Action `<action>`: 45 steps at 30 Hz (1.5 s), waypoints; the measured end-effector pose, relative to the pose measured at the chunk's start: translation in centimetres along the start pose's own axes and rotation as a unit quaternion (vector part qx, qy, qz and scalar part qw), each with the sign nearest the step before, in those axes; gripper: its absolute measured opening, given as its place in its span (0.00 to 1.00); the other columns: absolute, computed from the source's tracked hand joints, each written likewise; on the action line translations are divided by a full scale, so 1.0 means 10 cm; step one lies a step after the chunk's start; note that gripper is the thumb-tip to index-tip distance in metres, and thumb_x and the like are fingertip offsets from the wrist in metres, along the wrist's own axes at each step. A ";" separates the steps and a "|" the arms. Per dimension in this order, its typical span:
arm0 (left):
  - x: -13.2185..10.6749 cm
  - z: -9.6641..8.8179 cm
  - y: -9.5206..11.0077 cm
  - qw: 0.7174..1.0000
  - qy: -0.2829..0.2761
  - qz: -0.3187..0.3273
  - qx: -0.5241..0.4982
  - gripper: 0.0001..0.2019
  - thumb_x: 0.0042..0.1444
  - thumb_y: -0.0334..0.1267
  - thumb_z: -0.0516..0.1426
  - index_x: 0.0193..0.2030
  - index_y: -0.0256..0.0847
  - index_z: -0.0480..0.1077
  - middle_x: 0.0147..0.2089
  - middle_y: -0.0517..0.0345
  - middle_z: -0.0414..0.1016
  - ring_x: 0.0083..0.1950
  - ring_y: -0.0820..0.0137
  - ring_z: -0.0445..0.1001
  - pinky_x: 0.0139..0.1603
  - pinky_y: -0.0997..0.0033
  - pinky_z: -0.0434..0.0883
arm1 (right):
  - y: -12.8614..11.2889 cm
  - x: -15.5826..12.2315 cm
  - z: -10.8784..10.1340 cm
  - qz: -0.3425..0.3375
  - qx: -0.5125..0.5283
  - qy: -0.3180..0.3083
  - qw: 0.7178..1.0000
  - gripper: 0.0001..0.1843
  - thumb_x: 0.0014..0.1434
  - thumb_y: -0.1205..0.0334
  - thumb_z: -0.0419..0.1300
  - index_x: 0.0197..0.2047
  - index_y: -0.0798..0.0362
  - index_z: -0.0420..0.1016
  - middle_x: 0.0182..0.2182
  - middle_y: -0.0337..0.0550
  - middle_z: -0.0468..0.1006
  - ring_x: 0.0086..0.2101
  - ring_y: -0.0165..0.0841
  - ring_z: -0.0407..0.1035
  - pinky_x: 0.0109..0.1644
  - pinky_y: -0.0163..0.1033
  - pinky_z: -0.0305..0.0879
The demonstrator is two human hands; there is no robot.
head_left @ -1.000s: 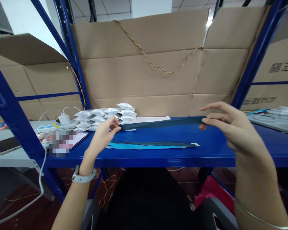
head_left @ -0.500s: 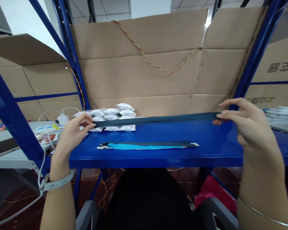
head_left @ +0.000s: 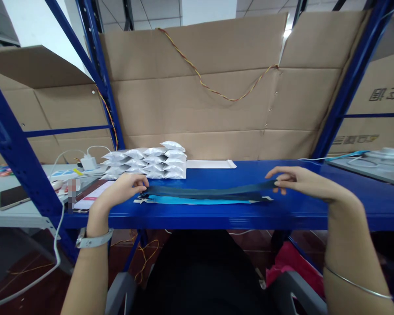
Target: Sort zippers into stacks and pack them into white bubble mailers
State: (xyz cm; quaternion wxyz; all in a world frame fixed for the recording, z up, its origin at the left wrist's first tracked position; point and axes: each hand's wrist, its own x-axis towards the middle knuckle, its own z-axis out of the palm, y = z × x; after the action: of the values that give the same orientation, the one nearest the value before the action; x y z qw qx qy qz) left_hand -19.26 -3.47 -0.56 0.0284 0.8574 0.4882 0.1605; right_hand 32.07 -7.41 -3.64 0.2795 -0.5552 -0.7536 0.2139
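My left hand [head_left: 122, 192] pinches the left end of a long dark teal strip [head_left: 210, 191]. My right hand [head_left: 302, 183] pinches its right end between thumb and fingers. The strip sags slightly and lies just above a small pile of strips [head_left: 203, 200], one of them light blue, on the blue shelf [head_left: 223, 212]. Both hands are low, near the shelf surface. A watch is on my left wrist and a thin bangle on my right.
A stack of white sachets [head_left: 151, 162] sits at the back left of the shelf, a white envelope [head_left: 212, 164] beside it. A phone [head_left: 13, 197], a charger with cables and papers lie on the white table to the left. Cardboard lines the back wall.
Both hands have come down and closer together, lowering the stretched dark strip from mid-air onto the pile of strips on the shelf.
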 end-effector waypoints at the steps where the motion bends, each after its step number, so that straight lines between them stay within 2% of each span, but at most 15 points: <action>1: 0.04 0.04 -0.04 1.000 -0.024 0.000 0.010 0.10 0.55 0.41 0.51 0.36 0.42 0.73 0.31 0.59 0.76 0.31 0.69 0.72 0.33 0.72 0.66 | 0.03 0.02 0.02 0.008 -0.020 -0.039 0.999 0.17 0.57 0.57 0.54 0.48 0.52 0.69 0.26 0.43 0.78 0.27 0.34 0.72 0.38 0.40 0.66; 4: 0.12 0.13 -0.16 0.997 -0.069 0.006 0.041 0.12 0.56 0.41 0.51 0.34 0.43 0.76 0.35 0.57 0.78 0.36 0.67 0.74 0.38 0.71 0.66 | 0.09 0.08 0.04 0.060 -0.098 -0.078 0.990 0.19 0.54 0.48 0.57 0.43 0.53 0.74 0.24 0.42 0.77 0.20 0.31 0.67 0.28 0.38 0.64; 7: 0.16 0.17 -0.16 0.998 -0.001 0.004 0.063 0.14 0.58 0.43 0.50 0.38 0.43 0.76 0.41 0.54 0.77 0.42 0.63 0.73 0.44 0.67 0.66 | 0.07 0.16 0.09 0.089 -0.206 0.007 0.975 0.20 0.51 0.42 0.58 0.35 0.51 0.77 0.24 0.43 0.77 0.23 0.35 0.70 0.29 0.39 0.63; 10: 0.20 0.27 0.04 0.998 0.028 0.058 0.026 0.16 0.60 0.46 0.51 0.48 0.43 0.72 0.48 0.54 0.75 0.48 0.63 0.71 0.50 0.65 0.65 | -0.16 0.28 0.32 0.022 -0.235 0.054 0.970 0.20 0.53 0.43 0.58 0.40 0.50 0.76 0.31 0.44 0.78 0.32 0.38 0.72 0.37 0.41 0.65; 13: 0.27 0.50 0.31 0.991 -0.025 0.129 -0.015 0.23 0.59 0.50 0.52 0.59 0.45 0.64 0.57 0.52 0.68 0.56 0.63 0.65 0.57 0.64 0.61 | -0.53 0.41 0.76 -0.112 -0.152 0.010 0.982 0.25 0.56 0.45 0.56 0.53 0.49 0.69 0.44 0.46 0.75 0.43 0.38 0.70 0.47 0.42 0.64; 15: 0.31 0.66 0.44 0.989 -0.045 0.138 -0.008 0.24 0.60 0.51 0.51 0.61 0.45 0.61 0.59 0.50 0.65 0.59 0.61 0.62 0.58 0.61 0.60 | -0.73 0.48 1.05 -0.166 -0.116 -0.034 0.979 0.31 0.57 0.43 0.56 0.59 0.49 0.63 0.49 0.48 0.72 0.48 0.40 0.66 0.51 0.44 0.62; 17: 0.33 0.78 0.51 0.991 -0.039 0.132 0.008 0.20 0.62 0.49 0.49 0.59 0.46 0.63 0.57 0.51 0.65 0.57 0.60 0.62 0.56 0.58 0.61 | -0.85 0.52 1.27 -0.180 -0.119 -0.030 0.976 0.28 0.58 0.44 0.55 0.57 0.50 0.64 0.48 0.49 0.71 0.50 0.42 0.63 0.52 0.48 0.60; 20: 0.32 0.86 0.55 0.990 -0.018 0.141 0.020 0.13 0.64 0.43 0.48 0.51 0.44 0.66 0.51 0.53 0.68 0.52 0.62 0.64 0.51 0.60 0.63 | -0.89 0.52 1.42 -0.179 -0.125 -0.015 0.976 0.18 0.62 0.48 0.52 0.47 0.51 0.69 0.43 0.48 0.72 0.46 0.41 0.64 0.50 0.49 0.60; 24: 0.28 0.90 0.59 0.988 0.003 0.149 0.048 0.11 0.65 0.38 0.47 0.49 0.39 0.65 0.46 0.50 0.69 0.48 0.62 0.67 0.48 0.62 0.65 | -0.87 0.46 1.50 -0.181 -0.152 0.005 0.972 0.11 0.65 0.56 0.50 0.41 0.53 0.68 0.37 0.49 0.73 0.41 0.40 0.65 0.46 0.46 0.60; 29: 0.23 0.89 0.71 0.985 0.025 0.146 0.084 0.10 0.66 0.39 0.44 0.42 0.39 0.64 0.42 0.50 0.70 0.44 0.61 0.69 0.43 0.63 0.64 | -0.94 0.43 1.52 -0.168 -0.166 0.053 0.970 0.09 0.65 0.59 0.48 0.43 0.53 0.64 0.36 0.48 0.73 0.37 0.40 0.68 0.39 0.41 0.59; 33: 0.22 0.70 0.83 0.997 0.027 0.069 0.014 0.10 0.66 0.40 0.43 0.45 0.41 0.61 0.33 0.56 0.70 0.32 0.65 0.69 0.33 0.67 0.62 | -1.00 0.38 1.34 -0.132 -0.118 0.060 0.982 0.11 0.65 0.55 0.48 0.46 0.51 0.64 0.28 0.41 0.72 0.28 0.35 0.66 0.33 0.38 0.56; 37: 0.23 0.43 0.93 0.992 0.026 0.081 -0.091 0.10 0.65 0.41 0.45 0.40 0.41 0.64 0.32 0.59 0.68 0.32 0.68 0.67 0.33 0.69 0.62 | -1.02 0.30 1.09 -0.163 -0.052 0.027 0.985 0.13 0.62 0.51 0.52 0.34 0.52 0.69 0.27 0.40 0.72 0.28 0.32 0.64 0.34 0.37 0.55; 41: 0.28 0.34 1.11 0.953 -0.063 0.088 -0.283 0.14 0.63 0.48 0.48 0.36 0.40 0.66 0.27 0.62 0.61 0.27 0.74 0.61 0.27 0.75 0.59 | -1.07 0.30 1.08 -0.135 0.185 0.050 0.972 0.18 0.63 0.48 0.50 0.27 0.52 0.61 0.21 0.34 0.60 0.21 0.26 0.54 0.25 0.34 0.49; 43: 0.34 0.42 1.25 0.912 -0.054 0.054 -0.404 0.16 0.62 0.50 0.48 0.34 0.40 0.64 0.24 0.65 0.53 0.21 0.78 0.53 0.21 0.77 0.51 | -1.14 0.31 1.17 -0.123 0.314 0.054 0.940 0.18 0.63 0.46 0.49 0.29 0.51 0.58 0.20 0.32 0.54 0.18 0.24 0.48 0.22 0.33 0.44; 45: 0.42 0.57 1.42 0.864 -0.009 0.021 -0.503 0.17 0.62 0.52 0.47 0.33 0.41 0.60 0.22 0.68 0.46 0.18 0.79 0.45 0.18 0.77 0.45 | -1.22 0.32 1.27 -0.116 0.384 0.061 0.914 0.19 0.62 0.43 0.48 0.31 0.50 0.58 0.21 0.33 0.57 0.18 0.25 0.50 0.21 0.33 0.45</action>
State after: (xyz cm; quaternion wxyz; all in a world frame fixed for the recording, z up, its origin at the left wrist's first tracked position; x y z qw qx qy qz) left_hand -3.79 -6.74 -2.01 0.4566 0.7381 0.3230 0.3773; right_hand 14.26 -8.05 -4.89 0.5392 -0.3255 -0.6542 0.4188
